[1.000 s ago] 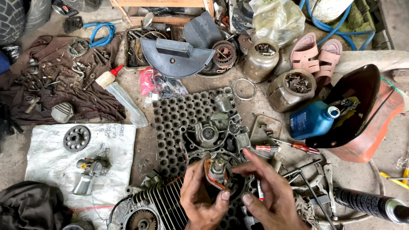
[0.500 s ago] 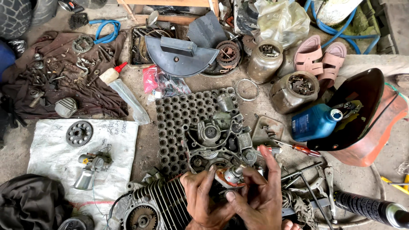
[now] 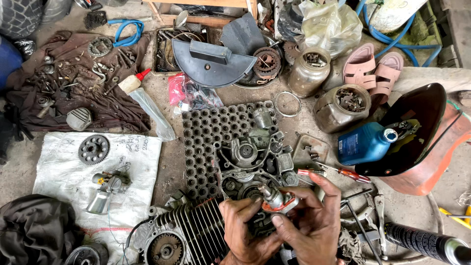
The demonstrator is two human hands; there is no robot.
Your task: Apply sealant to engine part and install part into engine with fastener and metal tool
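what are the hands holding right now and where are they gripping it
Both hands, left and right, hold a small metal part, pinched by fingertips around its orange-rimmed base, shaft end free.

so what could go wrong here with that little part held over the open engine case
The small metal part with an orange gasket is pinched only by the fingertips of the left hand and right hand. If it slips, it could drop into the open engine case or among the loose tools, and the thin gasket might tear.

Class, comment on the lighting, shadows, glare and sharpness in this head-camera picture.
Head view: soft, even daylight with faint shadows; slight glare on the glossy black curved shell and blue plastic bottle; both hands, left hand and right hand, and the small metal part look sharp.
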